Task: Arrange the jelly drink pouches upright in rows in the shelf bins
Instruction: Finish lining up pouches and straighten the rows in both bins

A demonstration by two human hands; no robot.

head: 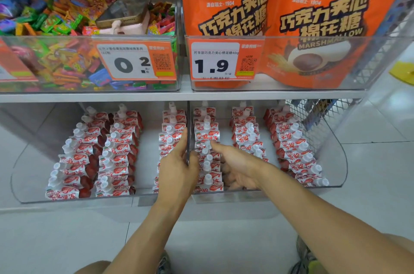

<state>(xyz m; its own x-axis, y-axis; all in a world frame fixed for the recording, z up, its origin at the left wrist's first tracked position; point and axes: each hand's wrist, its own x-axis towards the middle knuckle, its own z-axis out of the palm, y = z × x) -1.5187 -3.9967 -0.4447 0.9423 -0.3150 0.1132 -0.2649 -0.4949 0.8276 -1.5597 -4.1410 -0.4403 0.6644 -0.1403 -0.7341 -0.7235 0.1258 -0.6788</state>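
Red-and-white jelly drink pouches with white caps stand in rows in two clear bins on the lower shelf. The left bin (26,193) holds three rows, the right bin (336,175) three more. My left hand (177,168) lies flat against the right-hand row of the left bin (171,137), fingers along the divider between the bins. My right hand (237,168) reaches into the right bin beside its left-hand row of pouches (207,157), forefinger touching a pouch, the other fingers loosely apart. Neither hand grips a pouch.
On the upper shelf, a clear bin of mixed wrapped candies (56,27) holds a phone (125,12) lying on top. Beside it stand orange Ovaltine marshmallow bags (313,16). Price tags (134,63) hang on the bin fronts. A wire mesh panel (324,116) closes the right side.
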